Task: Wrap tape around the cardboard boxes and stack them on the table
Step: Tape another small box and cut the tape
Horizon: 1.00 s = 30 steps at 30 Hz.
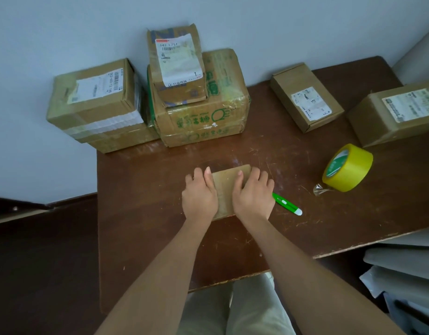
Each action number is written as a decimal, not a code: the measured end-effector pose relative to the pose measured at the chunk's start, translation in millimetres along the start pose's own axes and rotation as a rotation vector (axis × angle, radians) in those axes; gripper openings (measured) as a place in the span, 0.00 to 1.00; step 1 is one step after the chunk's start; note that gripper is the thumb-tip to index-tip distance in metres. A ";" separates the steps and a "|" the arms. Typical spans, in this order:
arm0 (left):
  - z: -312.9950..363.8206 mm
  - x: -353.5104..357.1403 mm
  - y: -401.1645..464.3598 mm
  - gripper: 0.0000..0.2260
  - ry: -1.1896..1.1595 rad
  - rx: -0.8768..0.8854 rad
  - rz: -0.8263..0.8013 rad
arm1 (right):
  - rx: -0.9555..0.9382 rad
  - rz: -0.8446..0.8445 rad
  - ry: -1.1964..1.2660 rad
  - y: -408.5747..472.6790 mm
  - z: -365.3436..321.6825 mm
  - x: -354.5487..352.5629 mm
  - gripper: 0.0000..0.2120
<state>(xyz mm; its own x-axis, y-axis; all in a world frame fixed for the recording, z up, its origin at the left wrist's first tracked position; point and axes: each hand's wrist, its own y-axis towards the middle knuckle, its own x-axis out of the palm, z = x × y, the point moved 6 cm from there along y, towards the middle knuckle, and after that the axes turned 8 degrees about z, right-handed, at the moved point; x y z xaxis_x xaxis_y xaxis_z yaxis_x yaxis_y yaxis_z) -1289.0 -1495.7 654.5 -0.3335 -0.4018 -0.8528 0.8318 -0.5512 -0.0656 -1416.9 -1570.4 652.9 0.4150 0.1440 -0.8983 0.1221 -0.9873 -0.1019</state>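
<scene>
In the head view, the small cardboard box (226,189) lies flat near the middle of the tabletop (145,213), a little toward its near edge. It is light and low, so a careless lift could let it slip sideways, and any tape not yet pressed down might peel up or wrinkle; whether tape is on it I cannot tell for sure. The green utility knife (287,204) lies just beside the right hand (253,194), so a sweep to that side could knock it. The yellow tape roll (347,168) stands toward the right edge. The left hand (200,193) and the right hand press down on the box's two ends, fingers extended over the far edge, thumbs on top, both forearms reaching straight forward. Stacked boxes (199,105) wait at the far left corner.
</scene>
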 end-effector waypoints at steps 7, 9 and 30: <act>-5.2 -4.9 4.6 0.22 -0.125 -0.073 0.039 | 0.047 -0.057 0.128 3.6 2.4 -2.0 0.23; -5.3 -14.8 9.2 0.21 -0.248 -0.181 0.081 | 0.107 -0.065 0.316 5.5 0.8 -7.1 0.23; -16.7 -37.3 24.2 0.26 -0.224 -0.338 0.134 | 0.106 -0.122 0.585 8.3 -1.1 4.8 0.17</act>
<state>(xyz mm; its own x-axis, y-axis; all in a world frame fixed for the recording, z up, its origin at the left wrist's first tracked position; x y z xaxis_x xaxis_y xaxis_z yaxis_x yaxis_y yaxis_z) -1249.0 -1481.8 676.1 -0.2692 -0.6231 -0.7344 0.9607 -0.2272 -0.1594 -1412.9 -1577.8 648.1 0.8340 0.2399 -0.4970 0.1217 -0.9583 -0.2585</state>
